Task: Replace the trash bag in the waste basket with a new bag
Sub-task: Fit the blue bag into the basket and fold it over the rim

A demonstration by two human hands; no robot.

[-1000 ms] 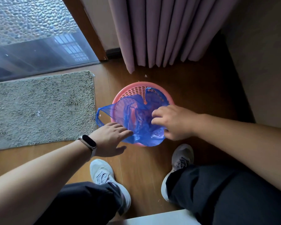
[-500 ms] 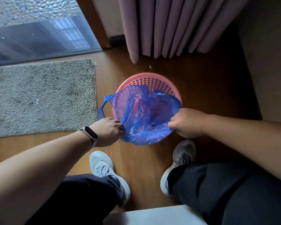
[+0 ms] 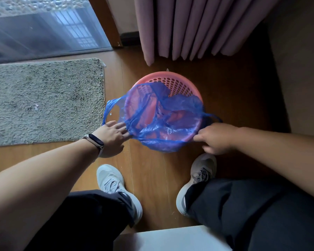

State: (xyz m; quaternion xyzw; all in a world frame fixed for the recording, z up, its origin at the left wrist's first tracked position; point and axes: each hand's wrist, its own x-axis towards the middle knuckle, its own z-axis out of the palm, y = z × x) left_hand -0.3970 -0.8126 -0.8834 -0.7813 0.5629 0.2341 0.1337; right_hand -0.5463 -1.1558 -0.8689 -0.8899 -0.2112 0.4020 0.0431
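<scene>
A round pink perforated waste basket [image 3: 178, 82] stands on the wooden floor in front of my feet. A thin blue plastic bag [image 3: 161, 115] is spread across most of its mouth and hangs over the near rim; the far rim is bare. One blue handle loop [image 3: 109, 107] sticks out to the left. My left hand [image 3: 112, 136] holds the bag's edge at the basket's near left side, fingers extended. My right hand [image 3: 217, 137] pinches the bag's edge at the near right side.
A grey shaggy mat [image 3: 43, 100] lies to the left. Pink curtains [image 3: 198, 26] hang behind the basket, and a glass door [image 3: 40, 28] is at the upper left. My two grey shoes [image 3: 116, 185] stand close below the basket. A white edge [image 3: 170, 238] is at the bottom.
Both hands moved apart, stretching the blue bag wider over the basket's mouth and down over the near rim. The left fingers went from a closed grip to extended.
</scene>
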